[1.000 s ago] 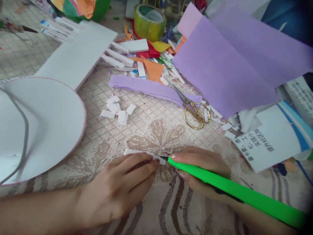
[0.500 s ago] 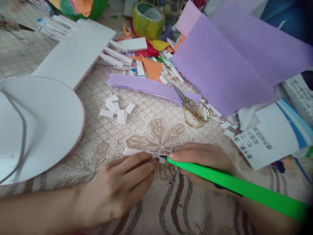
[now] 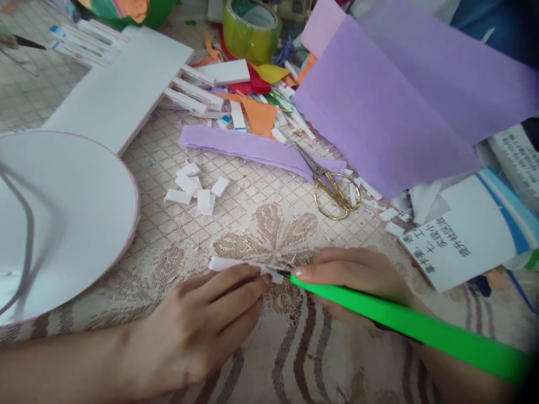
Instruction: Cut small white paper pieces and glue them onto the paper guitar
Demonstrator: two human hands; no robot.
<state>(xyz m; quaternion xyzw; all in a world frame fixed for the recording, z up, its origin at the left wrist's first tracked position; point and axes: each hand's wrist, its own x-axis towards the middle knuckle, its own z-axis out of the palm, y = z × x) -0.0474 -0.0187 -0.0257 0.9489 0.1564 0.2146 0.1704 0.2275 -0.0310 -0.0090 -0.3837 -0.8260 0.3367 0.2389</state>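
Note:
My left hand (image 3: 197, 331) rests on the patterned tablecloth with its fingertips pressed down on a narrow white foam strip (image 3: 229, 263). My right hand (image 3: 357, 278) is closed around a bright green craft knife (image 3: 404, 322). The knife's dark tip touches the right end of the strip, just beside my left fingertips. A small heap of cut white pieces (image 3: 197, 191) lies a little farther back on the cloth.
A white round board (image 3: 71, 207) lies at the left, a long white foam board (image 3: 122, 90) behind it. Gold scissors (image 3: 334, 191), a purple paper strip (image 3: 252, 147), large purple sheets (image 3: 396, 106), a tape roll (image 3: 250, 31), coloured scraps and printed paper (image 3: 463, 241) crowd the back and right.
Both hands keep their hold on the strip and the knife. The whole scene has slid slightly left and up in view; nothing else has moved.

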